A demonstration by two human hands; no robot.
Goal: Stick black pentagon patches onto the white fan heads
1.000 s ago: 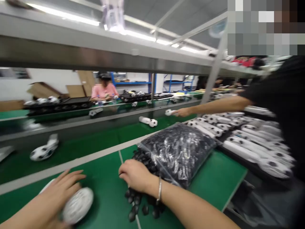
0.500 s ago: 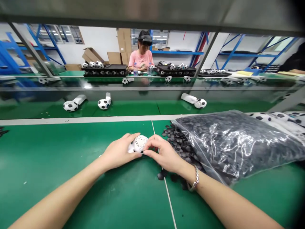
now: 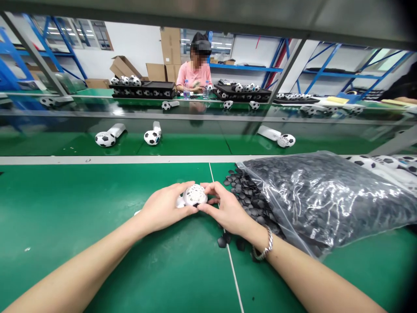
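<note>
A white perforated lattice ball [image 3: 194, 195] with a white part at its left side sits between my hands, just above the green bench. My left hand [image 3: 163, 208] wraps it from the left, and my right hand [image 3: 226, 209] grips it from the right. Black hexagonal pieces [image 3: 243, 195] spill from the mouth of a clear plastic bag [image 3: 321, 200], lying close to my right hand. A few loose ones [image 3: 224, 241] rest below that hand. A metal bracelet [image 3: 265, 245] circles my right wrist.
A green conveyor belt [image 3: 182, 145] beyond the bench carries black-and-white soccer-patterned balls with white handles. Across it, a co-worker [image 3: 193, 74] in a pink shirt sits between black trays of balls. Blue shelving and cardboard boxes stand behind.
My view has swung from the right to face the bench. Both hands now hold the lattice ball, and my right hand has left the black pieces. Balls on the belt have shifted right.
</note>
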